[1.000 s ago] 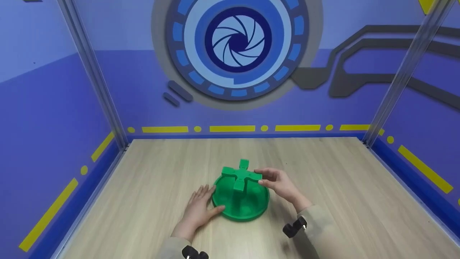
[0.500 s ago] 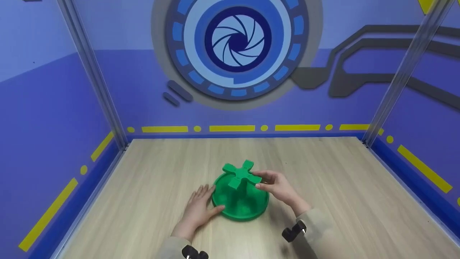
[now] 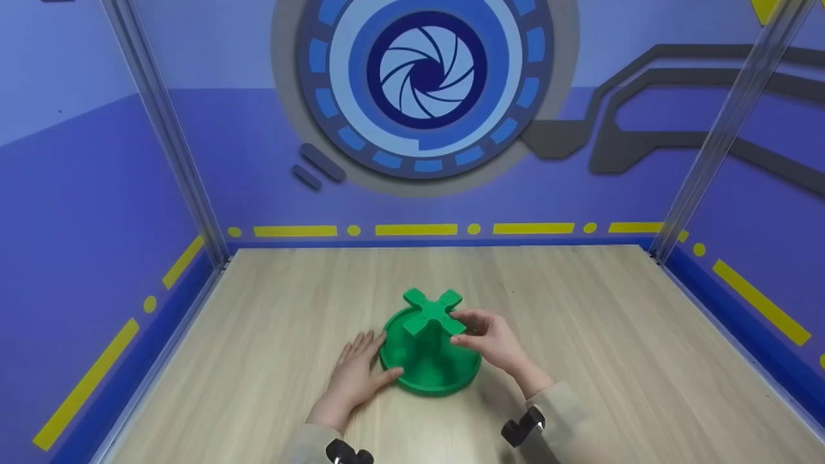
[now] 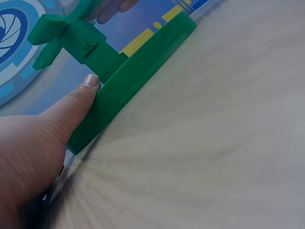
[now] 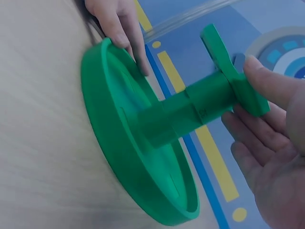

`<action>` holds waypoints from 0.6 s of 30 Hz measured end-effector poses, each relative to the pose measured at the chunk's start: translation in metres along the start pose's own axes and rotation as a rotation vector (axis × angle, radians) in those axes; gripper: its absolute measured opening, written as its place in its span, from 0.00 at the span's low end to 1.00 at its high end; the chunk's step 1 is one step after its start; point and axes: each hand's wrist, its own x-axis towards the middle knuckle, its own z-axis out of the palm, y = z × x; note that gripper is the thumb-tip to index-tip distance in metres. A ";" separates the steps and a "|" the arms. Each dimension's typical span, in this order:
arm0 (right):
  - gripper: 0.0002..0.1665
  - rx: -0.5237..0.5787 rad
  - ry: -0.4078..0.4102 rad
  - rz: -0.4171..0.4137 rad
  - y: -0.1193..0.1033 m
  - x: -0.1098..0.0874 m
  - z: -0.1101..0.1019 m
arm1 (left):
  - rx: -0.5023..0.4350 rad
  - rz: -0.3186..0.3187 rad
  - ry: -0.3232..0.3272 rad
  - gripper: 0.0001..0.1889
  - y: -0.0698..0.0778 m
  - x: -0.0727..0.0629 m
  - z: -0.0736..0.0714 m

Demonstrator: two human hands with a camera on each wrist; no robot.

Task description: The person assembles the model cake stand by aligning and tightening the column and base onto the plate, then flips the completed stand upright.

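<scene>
- Change: green cross handle point(image 3: 433, 312) has turned a bit clockwise (seen from above) over the last sec; R hand point(image 3: 495, 338) has followed round w/ one arm, twd the person.
- Green dish point(image 3: 432, 390) and L hand point(image 3: 353, 381) look the same as before, so prob. a twist on the stem point(image 5: 178, 114), not a lift; tightening or loosening, can't tell.
- R hand: pinching one arm of the handle, thumb on one side, fingertips on the other; gap only abt as wide as that arm.
- L hand: fingers fairly straight, spread along dish's L side; thumb over the rim. Prob. bracing it vs. the turn; no fist.
- Location: dish flat on tabletop point(image 3: 580, 322), approx. centre, near side; stem upright in its middle, handle atop.
- Thread or seam fit at stem: n/a, too unclear to judge.
</scene>
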 end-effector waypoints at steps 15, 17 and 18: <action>0.26 -0.035 0.176 -0.008 -0.012 -0.008 0.030 | 0.016 -0.013 -0.002 0.48 0.000 0.000 0.000; 0.25 -0.062 0.203 -0.019 -0.013 -0.008 0.034 | 0.018 -0.014 -0.001 0.48 0.000 0.000 0.001; 0.25 -0.075 0.215 -0.027 -0.013 -0.009 0.036 | 0.019 -0.014 -0.001 0.48 0.000 0.000 0.001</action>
